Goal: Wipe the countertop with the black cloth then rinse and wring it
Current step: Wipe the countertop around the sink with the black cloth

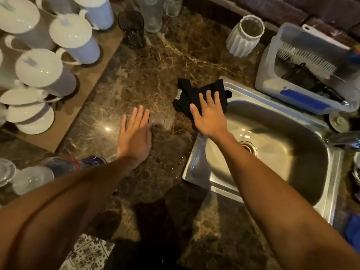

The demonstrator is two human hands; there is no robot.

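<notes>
While the left hand (135,133) rests flat on the countertop (136,78), the right hand (209,115) presses flat-fingered on the black cloth (187,94).

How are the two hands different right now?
The right hand presses flat on the black cloth at the sink corner; the left hand has nothing under it but bare countertop. The right hand reaches farther forward than the left hand. Both have straight, spread fingers.

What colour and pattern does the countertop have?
The countertop is dark brown with pale, marble-like veins, seen in the head view.
</notes>
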